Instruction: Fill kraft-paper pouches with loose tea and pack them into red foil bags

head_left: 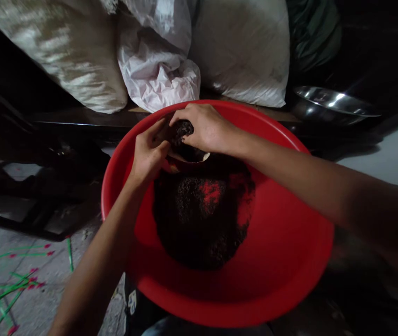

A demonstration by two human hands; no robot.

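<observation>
Along the far side, a large pale sack [80,60] leans at left, a crumpled white bag [160,70] sits beside it, and another pale sack [244,51] stands to the right, with a dark green bag [314,32] beyond. A shiny metal bowl [324,111] is at far right. On the floor [52,242] at near left lie scattered green sticks [17,284] with pink tips, some crossing each other.

The wide red basin [279,224] fills the middle; the right forearm passes over its right side and the left forearm over its left rim. Loose dark flakes [188,242] cover much of its bottom, with red showing through in patches. In the far left part of the basin, the hands have a small container [188,163] with a dark clump [184,128] in it. The left hand [150,151] holds its left side between thumb and fingers. The right hand [207,126] curls its fingers narrowly about the clump; whether they grip it, I cannot tell.
</observation>
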